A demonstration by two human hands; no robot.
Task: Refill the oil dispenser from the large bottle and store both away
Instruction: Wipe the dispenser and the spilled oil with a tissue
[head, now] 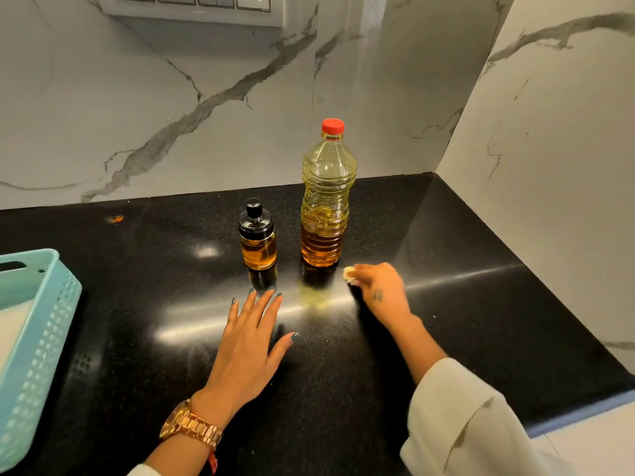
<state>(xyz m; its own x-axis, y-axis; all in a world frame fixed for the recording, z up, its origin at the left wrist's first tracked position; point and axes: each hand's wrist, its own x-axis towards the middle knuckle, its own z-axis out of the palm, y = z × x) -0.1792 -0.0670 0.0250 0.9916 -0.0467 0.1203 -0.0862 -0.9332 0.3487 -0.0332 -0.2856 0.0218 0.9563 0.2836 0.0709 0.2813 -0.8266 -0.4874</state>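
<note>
**Ana:** Fingers [261, 304] of the left hand [247, 352] are straight and spread, palm down on the black speckled stone counter [446, 235], holding nothing, with a rose-gold metal watch [190, 426] on the wrist.

**Ben:** And the right hand [379, 290]? Its fingers are curled over a small pale wad [348, 273], cloth or tissue, hard to tell, pressed to the counter just near and right of the big bottle.

**Ana:** That tall clear ribbed plastic bottle with the red screw cap [326, 201] stands upright, cap on, far from both hands, amber oil filling only its lower part.

**Ben:** Just left of it, close but apart, the small glass oil dispenser with the black pump lid [257, 237] stands upright too, lid on, oil up near its collar.

**Ana:** Left fingertips sit just near of the dispenser, not touching it.

**Ben:** A yellowish sheen [314, 297] shows on the counter near the bottle's base, between the two hands.

**Ana:** At the left edge sits a light-blue perforated plastic basket [44, 338], well apart from the bottles.

**Ben:** Grey-veined white marble wall [171, 115] behind, switch plate [196, 8] at the top, and a pale sleeve [457, 417] on the right arm.
</note>
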